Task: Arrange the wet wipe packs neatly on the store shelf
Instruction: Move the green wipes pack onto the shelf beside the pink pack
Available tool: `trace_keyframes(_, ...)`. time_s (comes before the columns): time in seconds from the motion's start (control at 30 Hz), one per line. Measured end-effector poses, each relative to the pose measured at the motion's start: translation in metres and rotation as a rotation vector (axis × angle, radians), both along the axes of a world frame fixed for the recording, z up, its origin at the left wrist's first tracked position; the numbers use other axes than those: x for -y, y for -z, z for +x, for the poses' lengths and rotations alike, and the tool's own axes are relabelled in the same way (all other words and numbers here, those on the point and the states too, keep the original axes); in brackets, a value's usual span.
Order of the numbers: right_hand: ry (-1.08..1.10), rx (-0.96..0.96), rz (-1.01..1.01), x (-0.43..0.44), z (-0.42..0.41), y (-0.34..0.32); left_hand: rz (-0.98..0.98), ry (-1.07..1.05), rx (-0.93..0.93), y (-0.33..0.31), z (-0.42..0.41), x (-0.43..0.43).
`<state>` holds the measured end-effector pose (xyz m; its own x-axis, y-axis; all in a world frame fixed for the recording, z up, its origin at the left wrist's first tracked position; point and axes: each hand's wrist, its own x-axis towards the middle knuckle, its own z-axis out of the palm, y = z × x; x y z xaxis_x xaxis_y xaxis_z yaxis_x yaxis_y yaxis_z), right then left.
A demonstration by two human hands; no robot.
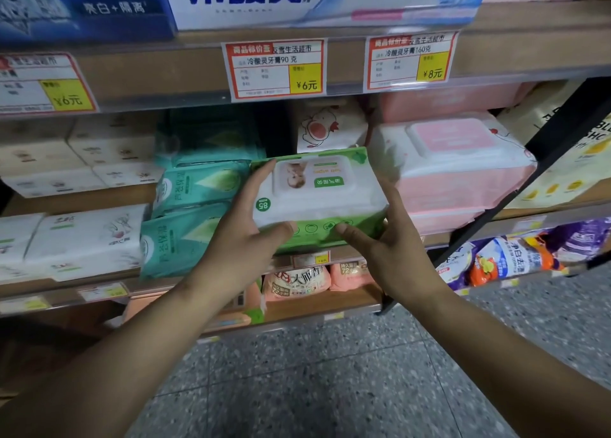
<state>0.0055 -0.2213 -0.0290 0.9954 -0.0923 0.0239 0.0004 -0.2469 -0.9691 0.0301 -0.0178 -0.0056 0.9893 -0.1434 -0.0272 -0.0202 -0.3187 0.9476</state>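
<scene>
Green pack (317,193) between teal packs (195,199); pink pack (463,163)

wooden shelf (109,202), teal packs (198,189), pink packs (463,173)

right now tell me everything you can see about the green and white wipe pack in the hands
The green and white wipe pack is a soft plastic pouch, green at the edges, white on top, with a white flip lid carrying a baby photo and a green logo. A green circle reads 85. Its print is upside down to the camera. It is held roughly flat, tipped a little, in front of the middle shelf, between teal packs and a pink pack. The left hand grips its left end, the right hand its right end.
</scene>
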Motion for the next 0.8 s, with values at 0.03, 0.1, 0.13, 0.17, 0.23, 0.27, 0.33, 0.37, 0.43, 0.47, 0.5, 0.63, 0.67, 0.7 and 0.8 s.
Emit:
trace_keyframes(0.03, 0.009, 0.009, -0.027, 0.000, 0.003, 0.003, 0.006, -0.007, 0.007, 0.001, 0.002, 0.000)
trace_keyframes(0.1, 0.017, 0.019, -0.070, -0.001, 0.006, 0.008, 0.019, -0.008, 0.006, 0.004, 0.003, 0.001)
trace_keyframes(0.13, 0.016, 0.019, -0.086, -0.001, 0.008, 0.010, 0.026, -0.006, -0.001, 0.004, 0.004, 0.001)
trace_keyframes(0.17, 0.011, 0.013, -0.100, -0.001, 0.009, 0.012, 0.032, -0.007, -0.007, 0.006, 0.004, 0.002)
trace_keyframes(0.23, -0.006, -0.005, -0.115, -0.001, 0.011, 0.016, 0.047, 0.002, -0.001, 0.010, 0.005, 0.004)
trace_keyframes(0.27, -0.010, -0.012, -0.119, 0.000, 0.012, 0.019, 0.058, 0.006, -0.003, 0.013, 0.006, 0.004)
trace_keyframes(0.33, -0.010, -0.019, -0.129, -0.001, 0.014, 0.022, 0.066, 0.004, -0.010, 0.017, 0.007, 0.005)
trace_keyframes(0.37, -0.009, -0.016, -0.136, -0.002, 0.014, 0.023, 0.064, 0.003, -0.011, 0.018, 0.008, 0.005)
trace_keyframes(0.43, -0.012, -0.010, -0.171, -0.003, 0.015, 0.024, 0.070, -0.004, -0.016, 0.017, 0.009, 0.005)
trace_keyframes(0.47, -0.014, -0.010, -0.199, -0.003, 0.017, 0.023, 0.076, -0.015, -0.016, 0.016, 0.010, 0.006)
trace_keyframes(0.5, -0.018, -0.009, -0.222, -0.002, 0.018, 0.023, 0.075, -0.026, -0.009, 0.015, 0.011, 0.006)
trace_keyframes(0.63, -0.015, -0.003, -0.243, 0.001, 0.027, 0.022, 0.075, -0.045, -0.003, 0.010, 0.020, 0.005)
trace_keyframes(0.67, -0.013, -0.014, -0.232, 0.002, 0.029, 0.021, 0.076, -0.056, -0.006, 0.008, 0.022, 0.004)
trace_keyframes(0.7, -0.015, -0.023, -0.219, 0.003, 0.031, 0.019, 0.074, -0.071, 0.001, 0.006, 0.023, 0.004)
trace_keyframes(0.8, -0.014, -0.041, -0.170, 0.004, 0.039, 0.013, 0.065, -0.086, 0.053, -0.004, 0.026, 0.004)
